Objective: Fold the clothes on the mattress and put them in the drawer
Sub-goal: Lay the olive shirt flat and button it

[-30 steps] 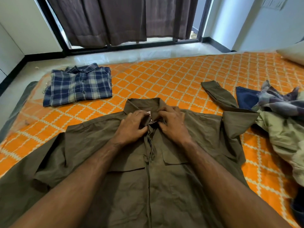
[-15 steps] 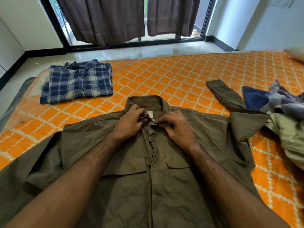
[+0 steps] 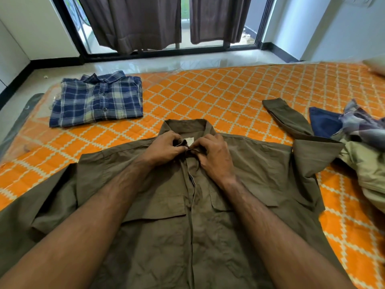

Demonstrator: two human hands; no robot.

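Two hands at the collar: the left hand [image 3: 164, 148] and right hand [image 3: 214, 156] meet at the neck opening of the olive shirt [image 3: 187, 226], fingers curled, each grip pinching one side of the collar front beside a small white label [image 3: 189, 141].
Hidden at the grip: fingertips of both hands are tucked into the fabric, so whether a button sits between them cannot be told.
Cut off: the shirt's hem and lower body run out of the bottom edge; its left sleeve leaves the picture at the lower left.
Shirt position: it lies front up on the orange quilted mattress [image 3: 229, 97], directly under both forearms, which cover parts of the chest.
Shirt direction: collar points away from the person toward the window; its long axis runs from the near edge of the picture to the far side of the mattress, along the buttoned placket.
Right sleeve: folded over at the shoulder, then stretched diagonally outward and away, cuff lying flat on the mattress.
Pockets: two flapped chest pockets show, one each side of the placket, each partly under a forearm.
Plaid shirt [image 3: 98, 101]: blue, folded into a rectangle, at the far left corner of the mattress, well apart from the olive shirt.
Clothes pile [image 3: 358, 147]: unfolded garments at the right edge, partly out of view; single pieces are hard to separate.
Pillow [image 3: 375, 65]: only a corner shows, far right.
Curtains [image 3: 135, 21]: dark, hanging over a glass door beyond the floor.
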